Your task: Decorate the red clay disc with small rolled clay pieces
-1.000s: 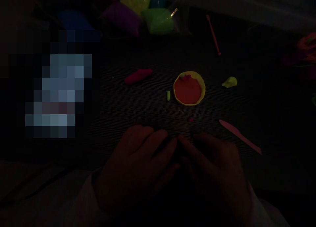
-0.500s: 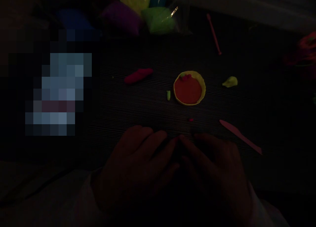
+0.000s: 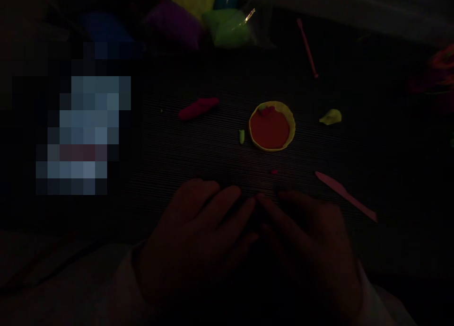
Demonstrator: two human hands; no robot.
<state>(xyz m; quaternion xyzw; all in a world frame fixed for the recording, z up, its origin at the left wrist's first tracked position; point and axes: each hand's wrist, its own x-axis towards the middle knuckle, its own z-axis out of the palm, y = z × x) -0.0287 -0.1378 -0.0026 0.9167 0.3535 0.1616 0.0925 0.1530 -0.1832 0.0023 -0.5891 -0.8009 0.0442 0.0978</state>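
Head view, very dim light; detail in the shadows mostly lost. Left hand [image 3: 198,231] and right hand [image 3: 312,241] low on the dark ribbed tabletop [image 3: 198,151], backs up, fingers bent loosely, pale sleeves at both wrists. Forefinger tips brought together at the middle, touching or nearly so; whether anything is pinched between them, or lies under the palms, cannot tell. Small pink bit [image 3: 274,171] on the tabletop just beyond the fingertips, apart from both hands. Farther out, a round shallow dish [image 3: 292,127]: yellow wall, uneven rim, orange-red floor, with little pink and green pieces inside against the far left wall. Just left of the dish, a short green piece [image 3: 241,136]; farther left, a long magenta lump [image 3: 198,109], lying aslant. Right of the dish, a yellow-green scrap [image 3: 330,117], tapered to one end. Near the right hand, a pink flat knife-like tool [image 3: 345,196], aslant; toward the back, a thin reddish stick [image 3: 307,48]. Far edge, left of the stick: clear bags holding yellow, green, purple and blue material [image 3: 227,29]. Right margin: an orange and purple cluster [image 3: 443,63], cut off by the edge. Left side: a bluish patch [image 3: 90,122], blurred into squares, unreadable.
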